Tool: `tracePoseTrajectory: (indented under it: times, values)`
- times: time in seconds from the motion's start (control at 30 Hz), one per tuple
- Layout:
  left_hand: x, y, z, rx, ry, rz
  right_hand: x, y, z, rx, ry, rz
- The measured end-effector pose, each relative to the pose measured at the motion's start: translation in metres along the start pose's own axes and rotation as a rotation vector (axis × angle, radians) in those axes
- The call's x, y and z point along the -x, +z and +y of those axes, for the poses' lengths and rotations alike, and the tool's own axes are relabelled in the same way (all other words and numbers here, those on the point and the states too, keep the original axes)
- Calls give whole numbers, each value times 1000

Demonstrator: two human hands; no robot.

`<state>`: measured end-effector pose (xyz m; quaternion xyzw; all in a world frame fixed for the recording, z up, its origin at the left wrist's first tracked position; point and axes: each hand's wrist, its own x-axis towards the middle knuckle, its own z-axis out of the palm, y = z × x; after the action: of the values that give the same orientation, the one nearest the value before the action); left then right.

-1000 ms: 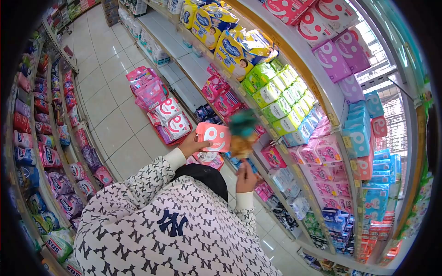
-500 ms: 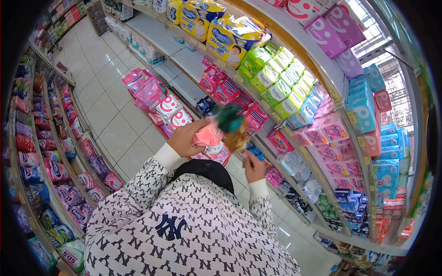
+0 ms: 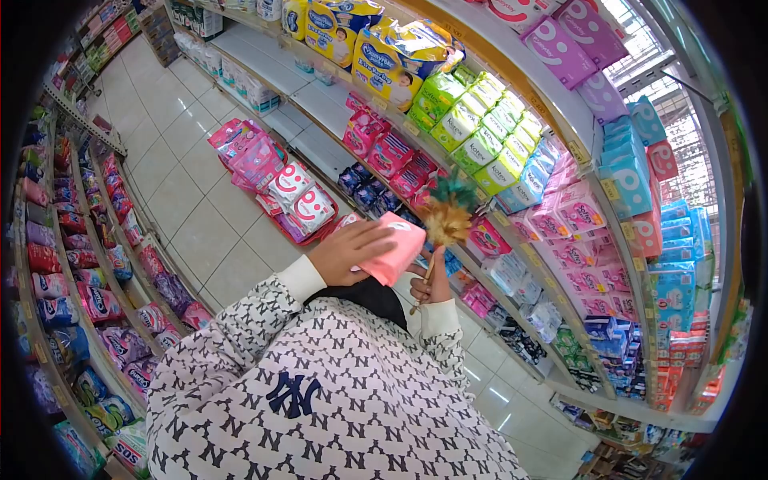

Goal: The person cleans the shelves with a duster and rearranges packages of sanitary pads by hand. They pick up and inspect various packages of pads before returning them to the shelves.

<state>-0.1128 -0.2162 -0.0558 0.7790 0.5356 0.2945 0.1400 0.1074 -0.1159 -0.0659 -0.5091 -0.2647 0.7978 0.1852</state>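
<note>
Dusting seems midway: our left hand (image 3: 346, 250) clamps a soft pink plastic-wrapped pack (image 3: 397, 246), held clear of the white shop shelf (image 3: 318, 150); our right hand (image 3: 436, 284) grips a teal-and-tan feather duster (image 3: 448, 218) just beside it. Reshelving, we judge, is left.

Single head-worn view, wide lens, in a shop aisle

The camera sits above the person's patterned sleeves (image 3: 256, 312) and looks forward and steeply down. It is close to both hands, so the left hand (image 3: 348, 250) and the right hand (image 3: 434, 284) fall near the middle of the frame. The shelves (image 3: 332, 108) curve away beyond and to the right of the hands. The tiled floor (image 3: 200, 216) lies left of the left hand, far below.
</note>
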Motion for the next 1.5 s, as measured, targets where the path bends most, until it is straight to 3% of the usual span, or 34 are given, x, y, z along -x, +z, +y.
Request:
tracePoseTrajectory:
  times: [0.07,0.17,0.2,0.3,0.33,0.43,0.47,0.57,0.7,0.73,0.83,0.87,0.97,1.07,1.13,1.23,1.33,1.4,1.47,1.5]
  values:
    - [-7,10,-2,-186,187,-77,-17,-20,16,-120,90,-167]
    - [-11,5,9,-227,-12,-33,-18,-5,13,-11,-122,-83]
    - [-10,2,9,-48,-195,-25,-16,1,11,-110,-167,-65]
    - [-10,25,1,546,-330,66,-14,10,2,-105,-288,-11]
    - [-13,31,8,512,-361,124,-13,8,4,-68,-300,-56]
    - [-21,54,11,811,-473,377,-5,16,10,-33,-368,-100]
    - [-21,56,7,748,-467,446,-14,7,18,-26,-393,-60]
    - [-13,49,-2,525,-508,472,-49,-38,37,205,-568,251]
    - [-3,35,-13,262,-553,518,12,-23,34,1037,-884,-1]
    - [-2,34,-14,268,-533,514,17,-16,32,1104,-1036,33]
    - [-2,34,-15,295,-465,508,-22,-55,32,1031,-682,340]
    - [-1,34,-13,346,-474,502,-30,-71,29,958,-645,321]
    - [0,27,-5,345,-485,474,9,-38,19,778,-690,238]
    - [-3,33,-13,352,-471,474,1,-30,34,999,-882,207]
    - [-1,37,-11,360,-444,459,-38,-53,45,974,-860,292]
    - [1,37,-12,347,-352,394,-44,-46,20,346,-210,151]
    - [1,42,-9,335,-186,224,-28,-28,23,86,-156,-13]
    - [-1,44,1,340,-191,202,-27,-28,20,29,-119,-163]
    - [-3,39,15,298,-268,202,-27,-26,22,13,-223,-145]
    - [-3,40,18,438,-280,229,-28,-24,22,4,-276,-139]
